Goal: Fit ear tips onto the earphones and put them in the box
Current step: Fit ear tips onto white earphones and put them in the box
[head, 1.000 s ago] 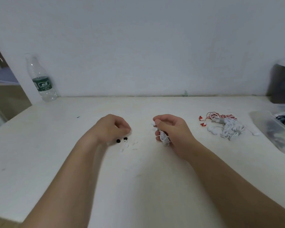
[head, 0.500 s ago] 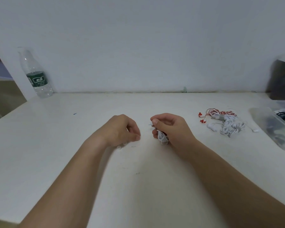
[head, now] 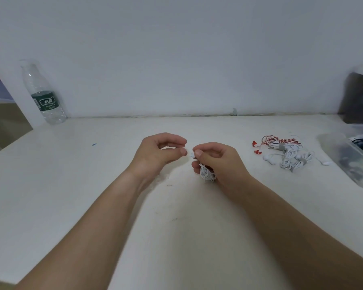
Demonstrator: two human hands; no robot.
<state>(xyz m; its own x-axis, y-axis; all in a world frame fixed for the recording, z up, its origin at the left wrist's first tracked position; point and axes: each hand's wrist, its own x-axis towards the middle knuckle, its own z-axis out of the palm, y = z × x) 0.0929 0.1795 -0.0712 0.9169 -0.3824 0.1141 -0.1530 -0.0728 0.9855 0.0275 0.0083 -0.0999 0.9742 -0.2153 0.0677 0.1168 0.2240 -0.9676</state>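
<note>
My right hand (head: 216, 159) grips a coiled bundle of white earphones (head: 206, 174) against its palm and pinches one earbud (head: 192, 154) between thumb and forefinger. My left hand (head: 159, 153) is raised just left of it, thumb and forefinger pinched together; a white ear tip between them is too small to make out. The two hands' fingertips almost touch above the white table (head: 71, 185). The loose ear tips on the table are hidden behind my left hand. A clear plastic box (head: 348, 162) holding several earphones sits at the right edge.
A pile of white earphones (head: 291, 159) and a red-and-white pair (head: 275, 142) lies right of my hands. A plastic water bottle (head: 43, 95) stands at the back left by the wall. A dark container (head: 356, 97) stands at the back right.
My left hand rose from the ear tips on the table and moved right to meet my right hand, which kept hold of the white earphones.
</note>
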